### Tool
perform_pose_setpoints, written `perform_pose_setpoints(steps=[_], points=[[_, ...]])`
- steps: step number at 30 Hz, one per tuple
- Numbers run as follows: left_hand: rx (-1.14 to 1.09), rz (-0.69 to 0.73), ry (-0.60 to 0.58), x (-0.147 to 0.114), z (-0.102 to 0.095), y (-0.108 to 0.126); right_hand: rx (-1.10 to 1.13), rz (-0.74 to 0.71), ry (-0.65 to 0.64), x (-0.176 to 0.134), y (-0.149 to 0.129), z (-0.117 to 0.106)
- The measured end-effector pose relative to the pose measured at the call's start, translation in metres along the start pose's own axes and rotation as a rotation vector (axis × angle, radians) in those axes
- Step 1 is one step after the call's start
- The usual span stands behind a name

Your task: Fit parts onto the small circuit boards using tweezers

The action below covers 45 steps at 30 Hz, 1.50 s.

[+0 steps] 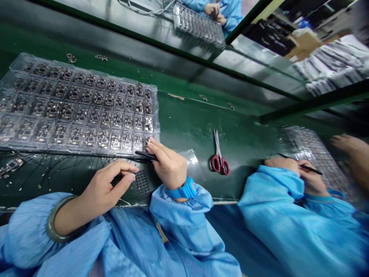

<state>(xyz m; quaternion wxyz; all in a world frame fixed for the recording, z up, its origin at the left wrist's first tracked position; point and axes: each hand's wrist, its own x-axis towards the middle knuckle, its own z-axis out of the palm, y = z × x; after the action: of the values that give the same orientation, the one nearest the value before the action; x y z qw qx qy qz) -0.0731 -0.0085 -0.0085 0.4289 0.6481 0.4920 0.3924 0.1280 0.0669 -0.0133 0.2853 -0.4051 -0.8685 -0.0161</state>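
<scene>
A clear plastic tray (158, 115) lies on the bench, its compartments filled with small circuit boards (105, 117). My right hand (170, 165) is at the tray's near right corner, closed around slim black tweezers (146, 155). Its thumb and forefinger touch a circuit board in the corner compartment, partly hidden by the fingertips. Just in front of the tray is my left hand (106, 186), thumb and forefinger pinched together. Whatever may be between those tips is too small to make out. Beside them lies a sheet of small dark squares (143, 182).
Red-handled scissors (219, 159) and a clear plastic bag (192, 161) lie to the right. Thin black cables (54, 165) hang along the tray's near edge. At right, a co-worker's hands (313, 181) work by another tray (314, 150). A metal shelf (138, 29) runs above.
</scene>
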Motion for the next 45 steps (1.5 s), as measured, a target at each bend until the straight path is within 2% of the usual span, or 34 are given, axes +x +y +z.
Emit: perform_pose_setpoints(steps=[5, 13, 15, 17, 19, 22, 25, 28, 33, 40, 45], points=[[-0.023, -0.003, 0.002, 0.0, 0.002, 0.002, 0.005, 0.06, -0.115, -0.001, -0.007, -0.009], [-0.016, 0.033, -0.029, 0.001, 0.004, 0.0, -0.157, 0.117, -0.456, 0.02, -0.012, -0.03], [-0.014, 0.034, -0.032, 0.001, 0.004, 0.0, -0.145, 0.114, -0.466, 0.032, -0.013, -0.038], [-0.009, 0.032, -0.031, 0.002, 0.004, 0.0, -0.085, 0.093, -0.4, 0.05, -0.012, -0.041], [-0.004, 0.027, -0.027, 0.002, 0.004, 0.0, -0.005, 0.07, -0.309, 0.076, -0.008, -0.031], [-0.007, 0.01, -0.013, 0.003, 0.004, -0.001, 0.041, 0.076, -0.25, 0.122, 0.007, 0.004], [-0.02, -0.005, 0.014, 0.003, 0.003, 0.0, -0.026, 0.175, -0.298, 0.16, 0.025, 0.041], [-0.04, -0.007, 0.032, 0.004, 0.003, 0.001, -0.032, 0.192, -0.33, 0.179, 0.03, 0.061], [-0.049, 0.05, 0.007, 0.004, 0.004, 0.003, 0.055, 0.005, -0.43, 0.184, 0.011, 0.069], [-0.045, 0.063, -0.01, 0.005, 0.005, 0.002, -0.165, -0.191, -0.561, 0.192, -0.004, 0.068], [-0.047, 0.035, 0.008, 0.004, 0.005, 0.001, -0.233, -0.269, -0.556, 0.185, -0.009, 0.06]])
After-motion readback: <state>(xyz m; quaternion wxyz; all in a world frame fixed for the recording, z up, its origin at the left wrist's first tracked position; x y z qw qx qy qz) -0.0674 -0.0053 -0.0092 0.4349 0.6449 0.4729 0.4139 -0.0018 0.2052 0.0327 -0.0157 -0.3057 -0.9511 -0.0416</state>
